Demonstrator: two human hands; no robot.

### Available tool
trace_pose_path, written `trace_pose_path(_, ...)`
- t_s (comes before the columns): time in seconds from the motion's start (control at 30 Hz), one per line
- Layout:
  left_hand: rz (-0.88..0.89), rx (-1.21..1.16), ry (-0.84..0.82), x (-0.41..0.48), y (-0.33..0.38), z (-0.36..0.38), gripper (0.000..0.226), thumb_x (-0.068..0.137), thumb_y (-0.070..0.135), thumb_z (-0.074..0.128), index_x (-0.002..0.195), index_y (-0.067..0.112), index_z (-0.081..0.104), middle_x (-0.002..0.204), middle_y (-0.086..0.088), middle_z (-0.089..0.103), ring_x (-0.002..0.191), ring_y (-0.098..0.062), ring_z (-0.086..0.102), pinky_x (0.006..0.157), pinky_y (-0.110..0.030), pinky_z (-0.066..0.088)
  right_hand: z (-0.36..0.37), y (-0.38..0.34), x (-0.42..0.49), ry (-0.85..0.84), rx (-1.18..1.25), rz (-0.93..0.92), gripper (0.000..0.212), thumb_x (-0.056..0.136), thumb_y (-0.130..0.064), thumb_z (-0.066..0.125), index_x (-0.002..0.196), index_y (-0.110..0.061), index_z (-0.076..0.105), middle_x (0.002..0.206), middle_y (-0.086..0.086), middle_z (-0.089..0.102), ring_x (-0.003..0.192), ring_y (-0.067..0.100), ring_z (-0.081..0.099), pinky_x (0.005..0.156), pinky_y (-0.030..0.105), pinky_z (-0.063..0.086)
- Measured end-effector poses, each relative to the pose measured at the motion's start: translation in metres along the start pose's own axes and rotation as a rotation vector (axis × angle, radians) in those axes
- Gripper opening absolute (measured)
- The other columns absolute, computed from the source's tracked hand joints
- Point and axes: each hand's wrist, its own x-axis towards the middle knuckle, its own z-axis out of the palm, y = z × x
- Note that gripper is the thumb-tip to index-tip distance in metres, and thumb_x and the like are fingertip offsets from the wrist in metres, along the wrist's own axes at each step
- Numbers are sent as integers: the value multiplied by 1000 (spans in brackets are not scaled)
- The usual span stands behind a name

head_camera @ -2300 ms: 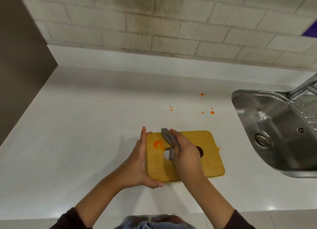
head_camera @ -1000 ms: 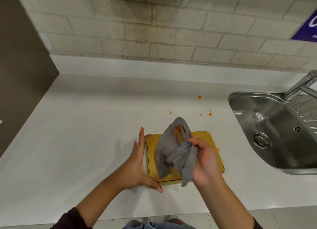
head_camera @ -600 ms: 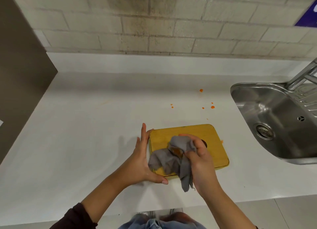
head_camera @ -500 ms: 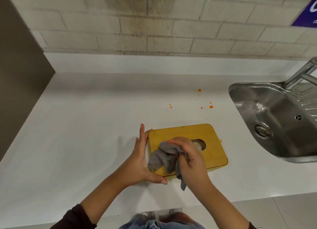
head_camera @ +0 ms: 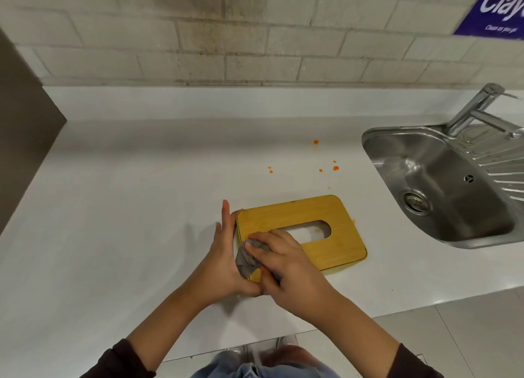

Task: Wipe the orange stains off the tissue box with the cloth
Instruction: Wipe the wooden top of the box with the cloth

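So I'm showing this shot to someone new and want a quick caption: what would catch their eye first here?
First, the yellow wooden tissue box lid mid-counter, where the right hand presses a crumpled grey cloth onto its near left corner while the left hand braces its left edge. Next, the small orange splatters on the white countertop behind it, then the stainless steel sink at right.
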Motion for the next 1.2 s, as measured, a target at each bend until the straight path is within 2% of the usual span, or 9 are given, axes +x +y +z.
trace_pose_path(0.13, -60, -3, 5, 2, 0, -2, 155, 41, 61, 87, 132, 46, -37, 154, 7, 20, 146, -24, 16, 116, -59, 17, -20, 8, -21, -86, 0, -42, 39, 80, -3, 53, 116, -14, 64, 117, 7, 58, 105, 20, 49, 91, 27, 38)
trace_pose_path(0.47, -167, 99, -56, -1, 9, -5, 152, 34, 69, 81, 126, 55, -39, 159, 14, -1, 148, -19, 0, 119, -53, 15, -77, 90, -60, 256, -37, 384, 42, 73, 2, 45, 104, -10, 70, 108, 4, 52, 103, 19, 45, 89, 17, 33)
trace_pose_path(0.63, -219, 191, -121, -1, 17, -13, 150, 30, 76, 77, 131, 53, -32, 149, 32, -7, 144, -6, -12, 118, -41, -13, -83, 113, -25, 283, -75, 369, 38, 77, 8, 50, 106, -7, 69, 108, 17, 53, 100, 30, 49, 86, 27, 36)
trace_pose_path(0.7, -252, 231, -118, 0, 26, -20, 140, 29, 81, 71, 135, 54, -16, 147, 36, -6, 143, 0, -7, 119, -43, -12, -88, 123, -13, 301, -55, 396, 36, 81, 9, 51, 111, -7, 66, 111, 18, 53, 104, 30, 50, 87, 29, 39)
trace_pose_path(0.77, -267, 246, 36, 5, 38, -26, 118, 40, 83, 66, 139, 53, 9, 156, 21, 9, 145, -8, 12, 121, -44, 7, -97, 131, -6, 345, 16, 430, 37, 82, 7, 50, 114, -6, 62, 113, 15, 53, 105, 26, 52, 89, 23, 39)
trace_pose_path(0.83, -226, 320, 249, 13, 52, -28, 84, 63, 69, 62, 138, 44, 33, 150, 11, 33, 135, -10, 36, 111, -34, 27, -104, 133, -6, 395, 87, 436, 37, 82, 6, 48, 115, -7, 60, 113, 11, 54, 102, 17, 52, 86, 12, 37)
trace_pose_path(0.9, -176, 374, 374, 25, 68, -18, 59, 75, 53, 58, 131, 40, 48, 133, 15, 50, 119, -1, 46, 98, -22, 32, -112, 136, -15, 429, 131, 423, 35, 82, 4, 50, 113, -9, 60, 110, 4, 56, 97, 8, 50, 81, 0, 33)
trace_pose_path(1.03, -115, 320, 411, 57, 103, 30, 27, 89, 34, 58, 115, 40, 60, 109, 29, 59, 101, 15, 52, 88, -3, 35, -128, 150, -45, 429, 167, 409, 32, 79, 2, 51, 106, -13, 61, 103, -3, 55, 93, 2, 49, 78, 0, 34)
trace_pose_path(1.2, -64, 185, 364, 93, 132, 111, 24, 90, 22, 59, 113, 25, 66, 108, 11, 67, 89, 6, 60, 81, -3, 42, -154, 185, -95, 392, 94, 442, 31, 77, 5, 51, 98, -14, 63, 97, -7, 52, 87, 3, 48, 72, -4, 32)
